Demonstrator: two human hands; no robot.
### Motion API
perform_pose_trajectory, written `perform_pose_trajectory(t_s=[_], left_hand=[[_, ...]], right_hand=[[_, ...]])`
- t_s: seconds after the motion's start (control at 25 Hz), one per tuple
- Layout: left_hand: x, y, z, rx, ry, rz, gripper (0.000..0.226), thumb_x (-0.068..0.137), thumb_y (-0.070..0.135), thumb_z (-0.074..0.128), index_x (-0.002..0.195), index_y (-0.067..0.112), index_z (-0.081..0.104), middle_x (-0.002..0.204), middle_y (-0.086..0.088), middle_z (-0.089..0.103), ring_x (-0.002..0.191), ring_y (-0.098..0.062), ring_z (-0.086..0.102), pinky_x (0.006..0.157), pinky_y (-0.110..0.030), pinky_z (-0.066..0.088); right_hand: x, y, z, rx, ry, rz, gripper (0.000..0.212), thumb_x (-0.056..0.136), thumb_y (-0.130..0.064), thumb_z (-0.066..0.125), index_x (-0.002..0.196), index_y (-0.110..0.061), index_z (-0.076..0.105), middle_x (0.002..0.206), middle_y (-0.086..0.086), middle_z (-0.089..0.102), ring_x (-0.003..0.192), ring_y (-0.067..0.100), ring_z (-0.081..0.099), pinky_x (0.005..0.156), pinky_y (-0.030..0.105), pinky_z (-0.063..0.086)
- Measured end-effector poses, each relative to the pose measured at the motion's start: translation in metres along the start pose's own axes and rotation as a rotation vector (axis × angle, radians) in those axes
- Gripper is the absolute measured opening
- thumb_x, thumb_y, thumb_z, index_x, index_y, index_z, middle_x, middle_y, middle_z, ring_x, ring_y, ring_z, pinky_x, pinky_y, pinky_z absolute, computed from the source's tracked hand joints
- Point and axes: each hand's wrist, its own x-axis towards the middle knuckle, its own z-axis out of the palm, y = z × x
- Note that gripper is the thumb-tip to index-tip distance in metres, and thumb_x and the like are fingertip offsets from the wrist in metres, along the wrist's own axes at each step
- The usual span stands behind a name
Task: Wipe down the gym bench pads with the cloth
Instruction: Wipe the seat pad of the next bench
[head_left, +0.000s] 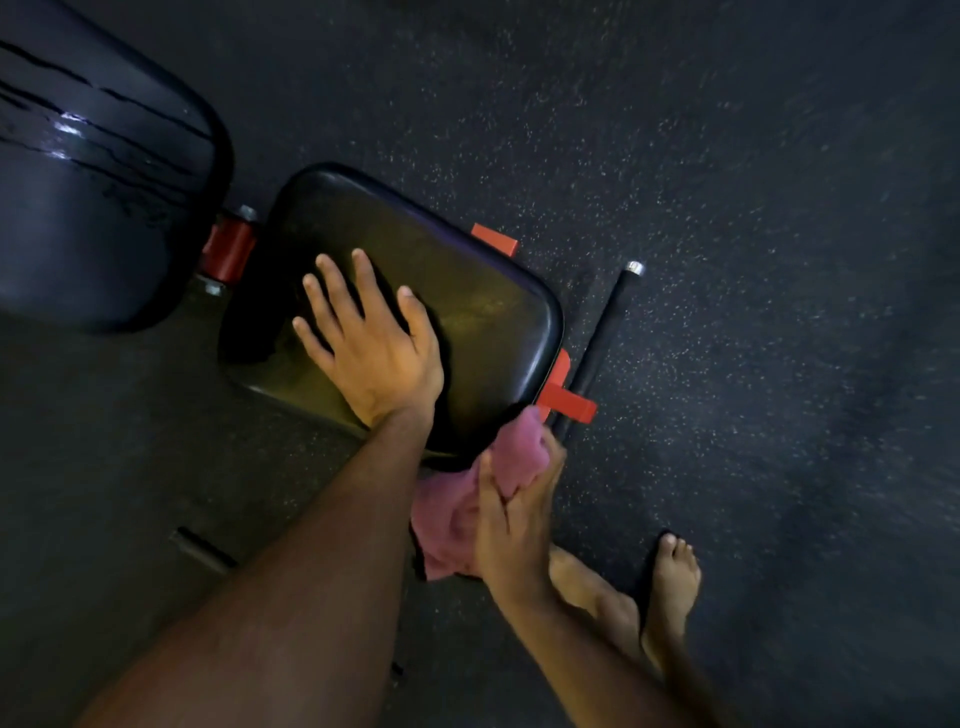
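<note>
The black seat pad (483, 312) of the gym bench lies in the middle of the view, with the larger black back pad (88, 208) at the upper left. My left hand (369, 338) rests flat on the seat pad with its fingers spread. My right hand (514, 514) grips a bunched pink cloth (457, 514) against the near corner of the seat pad, just below its edge.
Red frame parts (566, 400) stick out from under the seat pad, and a red hinge (231, 249) joins the two pads. A black bar (602, 343) with a metal end lies on the speckled dark floor (727, 208) to the right. My bare feet (670, 587) stand at the lower right.
</note>
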Motion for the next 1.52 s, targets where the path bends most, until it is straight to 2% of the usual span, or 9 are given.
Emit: perform_pose_trajectory(t_s=[0.08, 0.24, 0.4, 0.52, 0.6, 0.72, 0.88, 1.24, 1.52], left_hand=[[0.002, 0.0, 0.0, -0.015, 0.012, -0.006, 0.06, 0.107, 0.048, 0.029, 0.161, 0.021, 0.036, 0.17, -0.009, 0.027, 0.159, -0.029, 0.019, 0.127, -0.058, 0.013], [0.002, 0.003, -0.002, -0.012, 0.006, -0.009, 0.06, 0.106, 0.047, 0.029, 0.16, 0.021, 0.037, 0.17, -0.01, 0.027, 0.159, -0.029, 0.019, 0.127, -0.058, 0.013], [0.003, 0.002, -0.002, -0.03, -0.007, -0.016, 0.059, 0.106, 0.046, 0.031, 0.159, 0.021, 0.037, 0.171, -0.009, 0.026, 0.159, -0.028, 0.018, 0.127, -0.059, 0.012], [0.005, 0.006, -0.007, -0.031, -0.021, -0.032, 0.059, 0.105, 0.047, 0.034, 0.159, 0.021, 0.039, 0.171, -0.008, 0.027, 0.159, -0.028, 0.018, 0.126, -0.061, 0.014], [0.005, 0.007, -0.008, -0.03, -0.034, -0.03, 0.059, 0.105, 0.047, 0.035, 0.158, 0.021, 0.04, 0.17, -0.008, 0.027, 0.159, -0.027, 0.018, 0.126, -0.061, 0.014], [0.006, 0.008, -0.007, -0.033, -0.041, -0.022, 0.06, 0.105, 0.048, 0.035, 0.158, 0.021, 0.039, 0.17, -0.009, 0.027, 0.159, -0.027, 0.018, 0.126, -0.06, 0.012], [0.006, 0.006, -0.011, -0.073, -0.113, 0.003, 0.065, 0.105, 0.053, 0.032, 0.16, 0.02, 0.035, 0.171, -0.01, 0.023, 0.16, -0.029, 0.014, 0.125, -0.062, 0.011], [0.029, -0.015, -0.036, 0.074, -0.631, 0.319, 0.098, 0.097, 0.078, 0.02, 0.163, 0.015, -0.016, 0.169, -0.013, -0.029, 0.154, -0.039, -0.028, 0.119, -0.071, -0.014], [0.074, -0.013, -0.07, 0.231, -1.086, 0.378, 0.114, 0.09, 0.087, 0.032, 0.152, 0.025, -0.039, 0.152, -0.003, -0.057, 0.145, -0.033, -0.046, 0.119, -0.066, -0.019]], right_hand=[[0.018, -0.012, -0.008, -0.043, -0.022, -0.052, 0.044, 0.095, -0.049, 0.054, 0.133, -0.056, 0.032, 0.135, -0.001, 0.052, 0.128, 0.021, 0.053, 0.108, 0.05, 0.044], [0.125, -0.042, -0.029, -0.045, 0.047, -0.009, 0.037, 0.094, -0.044, 0.052, 0.123, -0.022, 0.043, 0.12, 0.004, 0.056, 0.111, 0.02, 0.058, 0.098, 0.054, 0.048], [0.108, -0.034, -0.022, -0.1, 0.047, -0.011, 0.034, 0.095, -0.044, 0.052, 0.122, -0.027, 0.039, 0.119, 0.005, 0.053, 0.108, 0.025, 0.059, 0.092, 0.055, 0.051], [-0.004, 0.007, -0.027, -0.224, -0.273, -0.082, 0.043, 0.096, -0.041, 0.052, 0.133, -0.043, 0.029, 0.125, 0.003, 0.049, 0.104, 0.029, 0.061, 0.088, 0.056, 0.053], [-0.051, 0.018, -0.05, -0.207, -0.44, -0.165, 0.058, 0.094, -0.026, 0.056, 0.134, -0.054, 0.025, 0.123, -0.004, 0.046, 0.109, 0.012, 0.058, 0.092, 0.041, 0.052], [-0.052, 0.01, -0.056, -0.12, -0.319, -0.077, 0.052, 0.091, -0.037, 0.055, 0.128, -0.062, 0.028, 0.119, -0.004, 0.05, 0.109, -0.001, 0.055, 0.092, 0.012, 0.043], [-0.011, -0.022, -0.04, -0.119, -0.018, 0.099, 0.04, 0.092, -0.056, 0.053, 0.124, -0.041, 0.035, 0.12, 0.002, 0.053, 0.113, 0.015, 0.058, 0.093, 0.028, 0.049], [0.02, -0.05, -0.002, -0.395, -0.045, 0.061, 0.064, 0.101, -0.019, 0.058, 0.155, -0.016, 0.024, 0.142, 0.008, 0.036, 0.129, 0.029, 0.045, 0.109, 0.047, 0.041], [0.023, -0.062, 0.002, -0.428, -0.011, 0.116, 0.059, 0.101, -0.028, 0.055, 0.152, -0.022, 0.026, 0.137, 0.012, 0.04, 0.116, 0.038, 0.051, 0.098, 0.056, 0.045]])
